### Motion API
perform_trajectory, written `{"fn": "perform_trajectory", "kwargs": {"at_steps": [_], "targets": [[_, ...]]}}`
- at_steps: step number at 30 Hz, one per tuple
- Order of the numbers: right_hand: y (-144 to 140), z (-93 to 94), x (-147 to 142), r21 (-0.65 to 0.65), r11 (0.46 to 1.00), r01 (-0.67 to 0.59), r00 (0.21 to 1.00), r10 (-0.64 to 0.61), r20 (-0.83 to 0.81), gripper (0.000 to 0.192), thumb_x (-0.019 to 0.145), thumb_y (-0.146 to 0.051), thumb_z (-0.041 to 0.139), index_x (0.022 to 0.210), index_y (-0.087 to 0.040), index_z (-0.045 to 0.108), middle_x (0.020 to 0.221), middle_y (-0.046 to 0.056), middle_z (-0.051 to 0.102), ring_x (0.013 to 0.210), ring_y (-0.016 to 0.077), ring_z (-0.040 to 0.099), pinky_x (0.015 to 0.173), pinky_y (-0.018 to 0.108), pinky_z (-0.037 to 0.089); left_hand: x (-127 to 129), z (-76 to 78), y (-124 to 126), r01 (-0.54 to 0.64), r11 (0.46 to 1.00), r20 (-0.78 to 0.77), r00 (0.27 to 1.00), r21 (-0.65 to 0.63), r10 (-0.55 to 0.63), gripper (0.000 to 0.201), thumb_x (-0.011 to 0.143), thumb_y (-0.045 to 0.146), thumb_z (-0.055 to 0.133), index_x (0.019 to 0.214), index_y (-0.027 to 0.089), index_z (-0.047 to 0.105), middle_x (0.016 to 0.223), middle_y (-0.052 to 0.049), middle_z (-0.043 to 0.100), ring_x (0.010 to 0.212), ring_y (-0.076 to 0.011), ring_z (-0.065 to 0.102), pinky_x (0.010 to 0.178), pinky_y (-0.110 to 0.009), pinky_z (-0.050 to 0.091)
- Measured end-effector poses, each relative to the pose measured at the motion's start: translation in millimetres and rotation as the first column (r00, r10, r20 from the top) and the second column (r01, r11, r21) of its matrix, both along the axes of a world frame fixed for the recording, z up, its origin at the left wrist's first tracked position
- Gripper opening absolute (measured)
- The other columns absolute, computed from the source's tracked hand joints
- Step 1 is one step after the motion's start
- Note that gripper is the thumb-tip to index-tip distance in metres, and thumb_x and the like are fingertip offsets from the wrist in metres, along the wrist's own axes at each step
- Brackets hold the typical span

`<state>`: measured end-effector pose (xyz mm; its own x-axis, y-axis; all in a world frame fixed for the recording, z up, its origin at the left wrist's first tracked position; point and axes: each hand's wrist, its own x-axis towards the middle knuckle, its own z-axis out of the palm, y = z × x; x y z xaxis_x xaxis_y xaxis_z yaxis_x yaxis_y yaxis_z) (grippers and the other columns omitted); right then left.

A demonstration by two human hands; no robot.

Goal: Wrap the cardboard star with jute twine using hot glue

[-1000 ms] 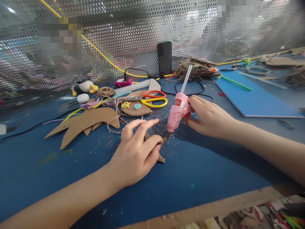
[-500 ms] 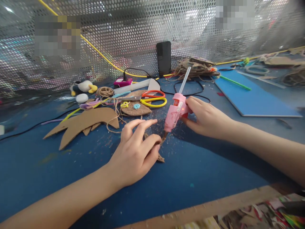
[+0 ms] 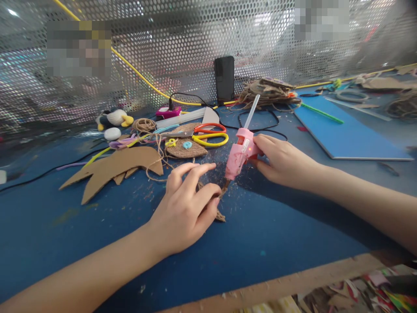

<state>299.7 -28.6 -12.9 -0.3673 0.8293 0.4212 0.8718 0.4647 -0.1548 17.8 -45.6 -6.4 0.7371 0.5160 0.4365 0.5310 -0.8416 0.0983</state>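
My right hand (image 3: pixel 283 161) grips a pink hot glue gun (image 3: pixel 240 153) with a clear glue stick poking up from its back. Its nozzle points down and left, right beside my left thumb. My left hand (image 3: pixel 185 208) presses a small twine-wrapped piece (image 3: pixel 220 214) on the blue table, thumb and forefinger pinched on it, the other fingers spread above. Most of that piece is hidden under my palm.
Behind my hands lie cardboard cut-outs (image 3: pixel 114 167), a coiled twine disc (image 3: pixel 186 148), orange-and-yellow scissors (image 3: pixel 208 134), a twine ball (image 3: pixel 145 125) and a penguin toy (image 3: pixel 114 118). A black phone (image 3: pixel 224 79) leans on the mesh wall. A blue board (image 3: pixel 345 130) lies right. A wooden edge (image 3: pixel 293 282) runs along the front.
The glue gun's nozzle has moved slightly left, closer to my left thumb. My left hand has stayed in place on the twine piece.
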Motion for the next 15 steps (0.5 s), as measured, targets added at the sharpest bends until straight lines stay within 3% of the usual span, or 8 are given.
{"fn": "perform_trajectory", "kwargs": {"at_steps": [6, 15], "targets": [[0.0, 1.4, 0.8, 0.038, 0.999, -0.017, 1.000, 0.016, 0.017, 0.007, 0.086, -0.020, 0.050, 0.091, -0.022, 0.047, 0.088, 0.009, 0.060, 0.074, 0.0225, 0.054, 0.065, 0.033, 0.038, -0.1, -0.4, 0.2, -0.003, 1.000, -0.002, 1.000, -0.005, 0.003, 0.018, 0.097, 0.017, 0.054, 0.103, 0.017, 0.071, 0.142, -0.014, 0.053, 0.132, -0.0356, 0.038, 0.112, -0.056, 0.033], [-0.6, 5.6, 3.8, 0.252, 0.967, -0.038, 0.996, 0.015, 0.091, 0.006, 0.089, -0.019, 0.053, 0.095, -0.021, 0.052, 0.092, 0.011, 0.060, 0.083, 0.0254, 0.055, 0.073, 0.038, 0.045, 0.5, 0.1, 0.3, 0.004, 1.000, 0.009, 1.000, -0.006, -0.003, 0.019, 0.097, 0.017, 0.054, 0.103, 0.017, 0.073, 0.141, -0.014, 0.054, 0.132, -0.0352, 0.039, 0.112, -0.054, 0.033]]}}
